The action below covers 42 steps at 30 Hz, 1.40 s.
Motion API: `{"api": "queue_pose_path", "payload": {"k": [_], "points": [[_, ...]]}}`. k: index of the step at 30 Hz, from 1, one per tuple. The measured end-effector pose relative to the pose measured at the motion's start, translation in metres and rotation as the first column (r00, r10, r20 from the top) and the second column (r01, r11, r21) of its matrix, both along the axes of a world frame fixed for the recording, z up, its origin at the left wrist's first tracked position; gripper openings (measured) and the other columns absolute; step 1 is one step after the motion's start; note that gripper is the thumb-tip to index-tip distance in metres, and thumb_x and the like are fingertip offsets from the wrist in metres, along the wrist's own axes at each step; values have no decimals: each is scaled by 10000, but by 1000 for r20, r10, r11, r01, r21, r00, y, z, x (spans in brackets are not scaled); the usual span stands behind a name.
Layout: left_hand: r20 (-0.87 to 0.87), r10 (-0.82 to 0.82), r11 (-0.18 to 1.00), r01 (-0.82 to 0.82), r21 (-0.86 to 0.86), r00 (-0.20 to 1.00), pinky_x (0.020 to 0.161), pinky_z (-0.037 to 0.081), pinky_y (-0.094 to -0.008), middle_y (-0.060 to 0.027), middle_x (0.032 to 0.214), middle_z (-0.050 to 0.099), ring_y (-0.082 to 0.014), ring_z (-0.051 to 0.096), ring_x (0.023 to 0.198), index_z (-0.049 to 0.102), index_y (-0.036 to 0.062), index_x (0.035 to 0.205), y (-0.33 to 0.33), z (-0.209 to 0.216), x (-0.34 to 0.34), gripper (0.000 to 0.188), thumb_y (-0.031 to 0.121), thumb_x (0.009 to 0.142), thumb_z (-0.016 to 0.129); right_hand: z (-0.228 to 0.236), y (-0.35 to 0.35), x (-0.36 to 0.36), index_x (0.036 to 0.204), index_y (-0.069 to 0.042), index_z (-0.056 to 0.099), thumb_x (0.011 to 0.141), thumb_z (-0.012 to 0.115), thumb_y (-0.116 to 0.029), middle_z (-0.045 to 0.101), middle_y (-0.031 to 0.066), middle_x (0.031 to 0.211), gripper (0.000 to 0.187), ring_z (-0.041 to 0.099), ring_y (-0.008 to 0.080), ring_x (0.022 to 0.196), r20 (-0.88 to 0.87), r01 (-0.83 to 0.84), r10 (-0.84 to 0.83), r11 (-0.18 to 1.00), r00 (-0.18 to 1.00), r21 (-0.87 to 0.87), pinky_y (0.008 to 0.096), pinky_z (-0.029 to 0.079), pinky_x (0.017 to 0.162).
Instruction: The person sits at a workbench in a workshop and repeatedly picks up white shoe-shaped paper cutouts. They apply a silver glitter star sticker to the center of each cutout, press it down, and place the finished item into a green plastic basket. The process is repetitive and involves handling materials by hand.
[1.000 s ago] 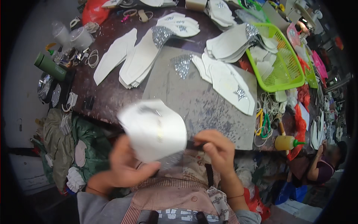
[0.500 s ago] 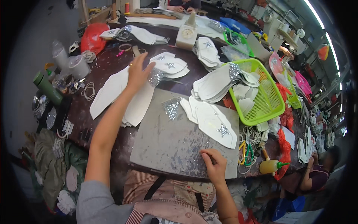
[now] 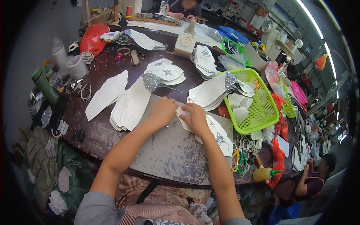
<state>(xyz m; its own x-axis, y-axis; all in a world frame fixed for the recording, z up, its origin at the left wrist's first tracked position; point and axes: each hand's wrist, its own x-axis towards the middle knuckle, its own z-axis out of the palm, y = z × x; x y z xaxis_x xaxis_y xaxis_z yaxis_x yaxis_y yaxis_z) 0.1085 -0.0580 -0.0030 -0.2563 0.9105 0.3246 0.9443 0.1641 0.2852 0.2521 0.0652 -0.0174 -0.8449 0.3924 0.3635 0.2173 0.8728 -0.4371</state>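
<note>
My left hand (image 3: 163, 111) is over the grey board (image 3: 168, 157), its fingers bent and pressed together at the narrow end of a white cut piece. Whatever those fingers hold is hidden. My right hand (image 3: 195, 118) grips the end of the white cut pieces (image 3: 218, 135), which bear silver glitter stars, its fingers curled over them. Left of my hands lies a fanned stack of white pieces (image 3: 131, 101) with a silver glitter patch (image 3: 151, 82) at its top. A single white piece (image 3: 107, 93) is beside that stack.
A green basket (image 3: 275, 108) at the right holds cut scraps, with white pieces (image 3: 210, 90) leaning on its rim. Scissors (image 3: 243, 161), cords and a glue bottle (image 3: 264, 174) are near the front right edge. A green flask (image 3: 45, 85) stands left. Other people sit behind and at right.
My left hand has come back from the far stack to the board. My right hand has moved up from the front edge onto the white pieces. The loose glitter piece no longer shows.
</note>
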Motion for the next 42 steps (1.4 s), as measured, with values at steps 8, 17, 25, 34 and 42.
{"api": "queue_pose_path", "payload": {"k": [8, 17, 25, 34, 42], "points": [[363, -104, 980, 33, 195, 926, 845, 449, -370, -54, 983, 612, -249, 569, 983, 664, 97, 912, 0, -12, -13, 173, 206, 780, 689, 4, -1, 4, 916, -86, 677, 728, 745, -168, 605, 78, 1082, 215, 531, 270, 1079, -164, -10, -2, 997, 986, -71, 423, 339, 960], [527, -40, 989, -43, 144, 849, 819, 450, -361, -83, 927, 594, -258, 587, 922, 663, 81, 879, 6, -19, -17, 139, 191, 796, 680, 6, 4, -1, 857, -12, 573, 841, 633, -35, 607, 93, 995, 67, 596, 186, 808, -478, -100, -90, 929, 874, -357, 283, 487, 713], [341, 95, 992, -118, 48, 935, 802, 469, -409, -130, 988, 581, -317, 587, 924, 609, 88, 1109, -14, 17, -4, 328, 153, 798, 687, 5, 27, 11, 1056, 4, 570, 912, 565, -50, 606, 138, 1073, 154, 581, 232, 954, -508, 91, -207, 965, 836, -245, 317, 456, 841], [526, 104, 955, -233, 186, 844, 785, 493, -372, -179, 997, 645, -305, 625, 885, 520, 69, 1304, -100, 37, 12, 558, 83, 775, 699, 66, -39, 38, 1168, 14, 601, 917, 600, -144, 659, 164, 1054, 296, 609, 266, 1011, -481, 241, -354, 929, 802, -281, 344, 452, 901], [933, -204, 894, -332, 301, 297, 654, 470, -226, -37, 843, 660, -79, 582, 725, 622, -23, 1083, -145, 29, 98, 265, 60, 843, 697, 50, -197, 99, 949, 45, 646, 865, 677, -54, 627, 40, 831, 133, 585, 80, 732, -280, -30, -288, 645, 916, -764, 212, 478, 656]]}}
